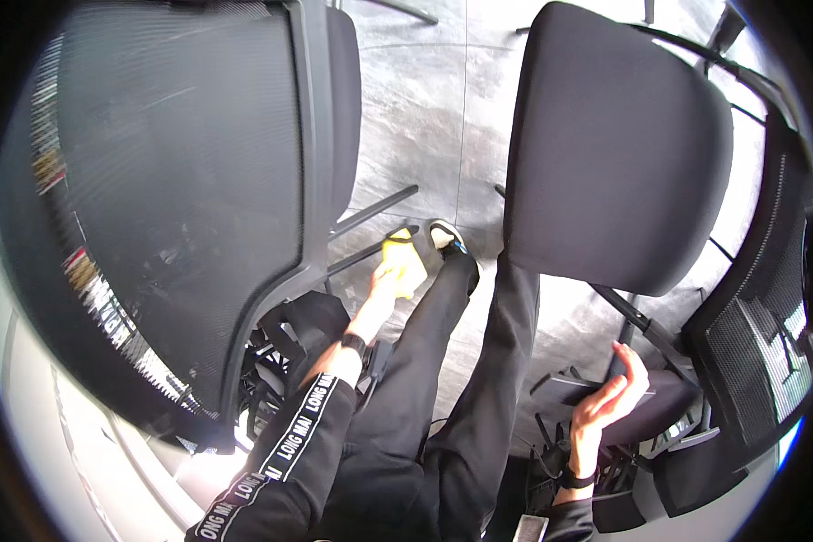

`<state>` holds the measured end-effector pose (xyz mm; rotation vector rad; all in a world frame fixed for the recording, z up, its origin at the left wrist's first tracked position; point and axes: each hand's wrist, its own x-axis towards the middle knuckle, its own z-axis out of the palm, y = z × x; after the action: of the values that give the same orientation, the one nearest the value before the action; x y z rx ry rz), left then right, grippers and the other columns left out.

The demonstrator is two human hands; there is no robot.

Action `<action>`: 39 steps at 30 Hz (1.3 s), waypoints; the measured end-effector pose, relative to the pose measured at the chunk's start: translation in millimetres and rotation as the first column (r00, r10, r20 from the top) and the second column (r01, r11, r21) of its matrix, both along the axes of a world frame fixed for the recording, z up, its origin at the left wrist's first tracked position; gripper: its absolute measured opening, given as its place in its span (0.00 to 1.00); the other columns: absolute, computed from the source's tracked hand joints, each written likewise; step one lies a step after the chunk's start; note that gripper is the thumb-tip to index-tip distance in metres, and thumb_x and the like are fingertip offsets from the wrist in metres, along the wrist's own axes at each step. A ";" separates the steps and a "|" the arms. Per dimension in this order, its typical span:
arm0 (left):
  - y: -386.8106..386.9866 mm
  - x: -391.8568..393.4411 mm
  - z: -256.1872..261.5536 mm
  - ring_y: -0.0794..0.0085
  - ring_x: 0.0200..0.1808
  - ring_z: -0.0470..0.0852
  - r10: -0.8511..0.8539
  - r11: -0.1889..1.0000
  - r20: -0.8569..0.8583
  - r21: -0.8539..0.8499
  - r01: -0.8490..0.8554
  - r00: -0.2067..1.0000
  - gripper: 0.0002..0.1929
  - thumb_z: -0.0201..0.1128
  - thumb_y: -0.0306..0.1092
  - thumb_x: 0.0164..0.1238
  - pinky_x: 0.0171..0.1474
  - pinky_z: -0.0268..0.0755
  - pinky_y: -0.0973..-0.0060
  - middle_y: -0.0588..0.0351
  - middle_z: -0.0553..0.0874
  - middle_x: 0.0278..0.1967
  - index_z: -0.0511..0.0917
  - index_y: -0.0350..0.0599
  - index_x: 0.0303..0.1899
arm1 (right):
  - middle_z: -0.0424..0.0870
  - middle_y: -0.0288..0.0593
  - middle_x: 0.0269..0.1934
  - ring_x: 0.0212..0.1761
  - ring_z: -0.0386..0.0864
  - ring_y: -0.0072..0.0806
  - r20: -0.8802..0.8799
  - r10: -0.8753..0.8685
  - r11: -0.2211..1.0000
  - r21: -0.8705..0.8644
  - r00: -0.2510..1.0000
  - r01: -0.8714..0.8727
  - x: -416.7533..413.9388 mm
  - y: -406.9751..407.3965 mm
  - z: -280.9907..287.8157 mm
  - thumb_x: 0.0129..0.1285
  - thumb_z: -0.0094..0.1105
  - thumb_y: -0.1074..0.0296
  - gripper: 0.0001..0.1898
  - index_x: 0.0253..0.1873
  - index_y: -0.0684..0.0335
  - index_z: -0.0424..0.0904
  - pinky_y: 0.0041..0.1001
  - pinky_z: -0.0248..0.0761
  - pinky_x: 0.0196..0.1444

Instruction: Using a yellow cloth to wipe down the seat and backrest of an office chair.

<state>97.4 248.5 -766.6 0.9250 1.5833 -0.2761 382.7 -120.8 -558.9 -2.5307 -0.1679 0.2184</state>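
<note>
My left hand (381, 284) grips a yellow cloth (410, 271) low near the floor. The cloth lies against the end of a black chair leg (359, 261), and its folds hide part of my fingers. My right hand (613, 396) is held out with nothing in it, its thumb apart from the fingers. Below and around that hand are dark chair parts (650, 413); whether it touches them I cannot tell. To the left stands a chair with a black mesh backrest (190, 149).
A padded black seat (610, 149) is at the right, with a mesh backrest (732, 332) beyond it. A second black leg (379, 210) juts over the grey tiled floor (413, 135). My shoe (444, 234) rests beside the cloth. More chair parts (305, 325) crowd the lower left.
</note>
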 end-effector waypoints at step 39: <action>-23.5 50.9 326.0 0.73 0.57 0.83 -0.512 0.851 0.007 0.139 0.506 0.859 0.17 0.53 0.28 0.83 0.63 0.74 0.72 0.52 0.85 0.56 0.74 0.39 0.68 | 0.81 0.36 0.59 0.62 0.75 0.21 -0.768 0.640 0.688 0.554 -0.033 0.469 -81.7 206.8 31.7 0.72 0.59 0.71 0.23 0.69 0.68 0.71 0.26 0.67 0.69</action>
<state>148.3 225.0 -440.5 1.4462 1.3017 -0.5226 301.0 86.0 -527.3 -0.8690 0.1665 1.6941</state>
